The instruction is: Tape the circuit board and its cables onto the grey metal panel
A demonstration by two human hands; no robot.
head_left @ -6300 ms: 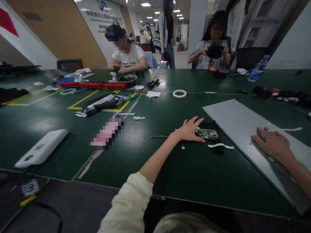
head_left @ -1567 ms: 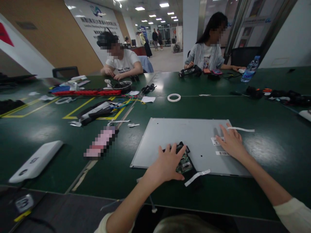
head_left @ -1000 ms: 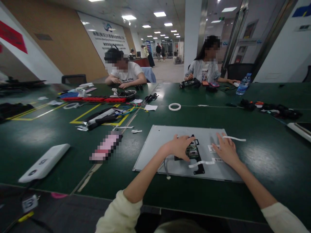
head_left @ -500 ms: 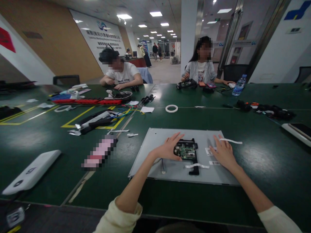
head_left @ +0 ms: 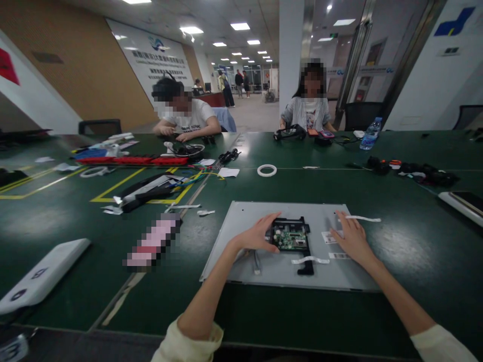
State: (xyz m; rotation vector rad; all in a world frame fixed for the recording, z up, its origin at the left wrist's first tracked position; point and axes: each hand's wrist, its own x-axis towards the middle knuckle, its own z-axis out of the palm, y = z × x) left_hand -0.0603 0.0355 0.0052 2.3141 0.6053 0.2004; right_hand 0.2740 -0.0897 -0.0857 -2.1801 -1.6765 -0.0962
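Observation:
A flat grey metal panel point(head_left: 275, 276) lies on the green table in front of me. On its middle is a green circuit board point(head_left: 290, 240) in a black plastic bracket point(head_left: 305, 268). My left hand point(head_left: 254, 237) is at the board's left side, thumb and fingers apart, touching or nearly touching the bracket. My right hand point(head_left: 353, 240) rests with spread fingers by the panel's right edge, next to a printed label point(head_left: 328, 237). One white tape strip point(head_left: 320, 261) crosses the bracket; another white strip point(head_left: 368, 218) sticks out past my right fingertips. A short cable point(head_left: 257, 264) lies below my left hand.
To the left are a pixelated pink phone-shaped item point(head_left: 154, 241) and a white device point(head_left: 43, 274). Farther back lie a white tape roll point(head_left: 266, 166), a black pouch point(head_left: 145, 193), red strips point(head_left: 132, 161) and a water bottle point(head_left: 371, 134). Two people sit across the table.
My hands keep nearly the same places on the panel, and the view has shifted slightly. The person at the far right has drawn a hand back from the white item on the table.

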